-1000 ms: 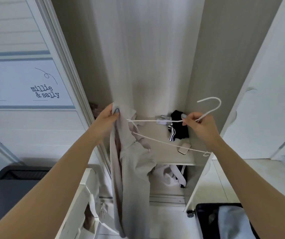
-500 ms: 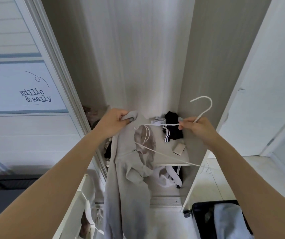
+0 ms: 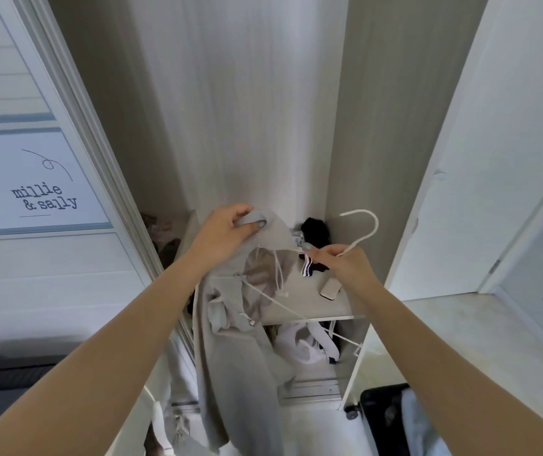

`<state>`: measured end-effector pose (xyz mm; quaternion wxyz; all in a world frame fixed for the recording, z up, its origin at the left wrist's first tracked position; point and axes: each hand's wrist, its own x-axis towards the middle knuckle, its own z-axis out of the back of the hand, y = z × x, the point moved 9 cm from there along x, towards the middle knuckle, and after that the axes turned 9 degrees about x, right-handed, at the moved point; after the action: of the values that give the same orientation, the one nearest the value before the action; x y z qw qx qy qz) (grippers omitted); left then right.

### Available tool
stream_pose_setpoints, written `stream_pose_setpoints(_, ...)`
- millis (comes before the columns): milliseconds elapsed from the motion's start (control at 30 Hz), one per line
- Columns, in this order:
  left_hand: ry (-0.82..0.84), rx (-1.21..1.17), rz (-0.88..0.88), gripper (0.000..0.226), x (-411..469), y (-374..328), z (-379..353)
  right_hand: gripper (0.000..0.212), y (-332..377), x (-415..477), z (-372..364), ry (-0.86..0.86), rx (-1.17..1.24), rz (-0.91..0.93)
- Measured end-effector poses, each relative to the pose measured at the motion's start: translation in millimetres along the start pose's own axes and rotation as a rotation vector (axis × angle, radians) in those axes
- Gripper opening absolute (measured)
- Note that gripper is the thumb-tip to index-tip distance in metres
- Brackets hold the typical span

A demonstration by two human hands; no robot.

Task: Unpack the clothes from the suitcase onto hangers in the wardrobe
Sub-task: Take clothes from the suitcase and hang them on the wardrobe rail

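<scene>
Left hand on garment, right hand on hanger

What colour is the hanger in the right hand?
White. The hanger, held in the right hand, shows best in the head view.

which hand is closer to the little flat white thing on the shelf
Right. The right hand, gripping the white hanger, sits just above the flat white item in the picture. The left hand, holding the grey garment, is well off to its left.
</scene>
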<state>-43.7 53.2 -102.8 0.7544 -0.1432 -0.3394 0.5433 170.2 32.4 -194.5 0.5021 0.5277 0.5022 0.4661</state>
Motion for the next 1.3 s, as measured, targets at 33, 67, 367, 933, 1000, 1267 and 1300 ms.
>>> stream_pose_setpoints(33, -0.025, 0.052, -0.014, 0.016, 2, 3, 3, 0.062, -2, 1, 7, -0.045, 0.069, -0.022)
stream_pose_setpoints(67, -0.074, 0.135, -0.041, 0.022, 2, 6, 8, 0.06, -4, 1, 11, -0.076, 0.123, -0.041)
stream_pose_setpoints(367, -0.157, 0.037, 0.2, 0.015, -10, 40, 12, 0.035, 1, 0, 20, -0.158, 0.219, 0.025)
stream_pose_setpoints(933, 0.245, 0.153, 0.162, 0.051, -5, 66, -54, 0.036, 44, -8, 47, -0.316, -0.256, 0.194)
stream_pose_setpoints(1000, 0.341, -0.001, 0.384, 0.051, -12, 93, -64, 0.034, 49, -13, 50, -0.366, -0.338, 0.207)
stream_pose_setpoints(1267, 0.558, -0.435, 0.794, 0.025, -57, 130, -96, 0.031, 37, -12, 56, -0.4, -0.719, 0.198)
stream_pose_setpoints(1300, 0.551, -0.505, 0.843, 0.021, -63, 131, -98, 0.029, 34, -11, 57, -0.391, -0.732, 0.184)
